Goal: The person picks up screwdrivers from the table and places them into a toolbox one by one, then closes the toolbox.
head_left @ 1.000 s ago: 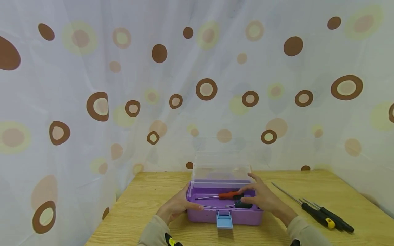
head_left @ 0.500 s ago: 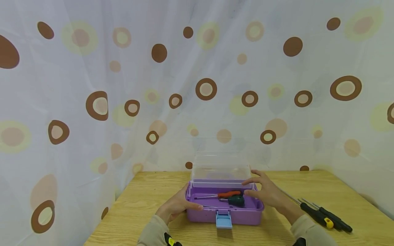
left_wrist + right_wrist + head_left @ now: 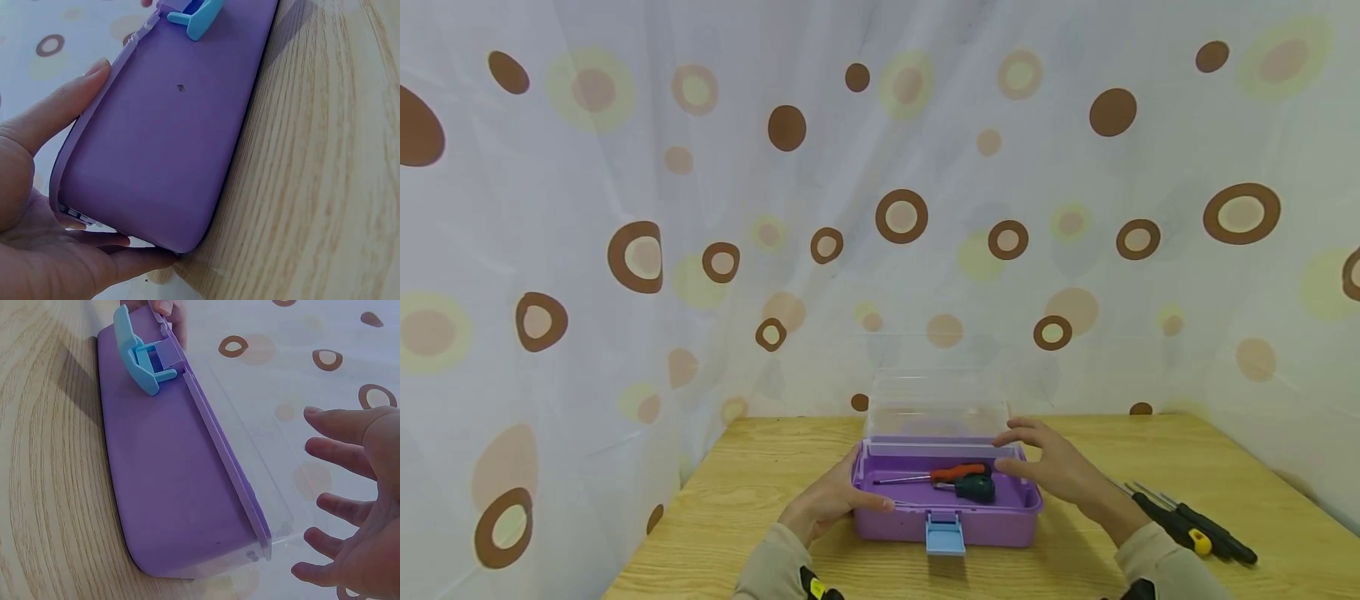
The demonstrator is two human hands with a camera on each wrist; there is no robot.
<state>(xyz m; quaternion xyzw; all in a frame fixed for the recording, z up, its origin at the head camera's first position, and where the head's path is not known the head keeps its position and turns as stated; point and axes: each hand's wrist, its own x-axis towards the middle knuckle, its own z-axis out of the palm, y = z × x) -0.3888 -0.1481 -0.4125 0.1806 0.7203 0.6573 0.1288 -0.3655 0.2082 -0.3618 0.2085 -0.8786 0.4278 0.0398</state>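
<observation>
A purple toolbox (image 3: 898, 525) stands on the table with its clear lid (image 3: 936, 412) raised at the back and its light-blue latch (image 3: 945, 537) hanging down in front. Inside lie a screwdriver with a red handle (image 3: 951, 474) and a stubby dark-green screwdriver (image 3: 975, 488). My left hand (image 3: 829, 500) grips the box's left end, its thumb (image 3: 75, 97) over the front rim and its fingers at the side. Above the right end hovers my right hand (image 3: 1058, 468), fingers spread and holding nothing; the right wrist view shows the fingers apart from the rim.
Several screwdrivers with black handles (image 3: 1213, 532) lie on the wooden table (image 3: 760, 458) to the right of the box, one with a yellow end (image 3: 1201, 542). A dotted white curtain (image 3: 850, 167) hangs behind and at both sides.
My right hand has let go of the stubby dark-green screwdriver and drawn back up and right. The screwdriver has settled beside the red-handled one. My left hand stays on the box.
</observation>
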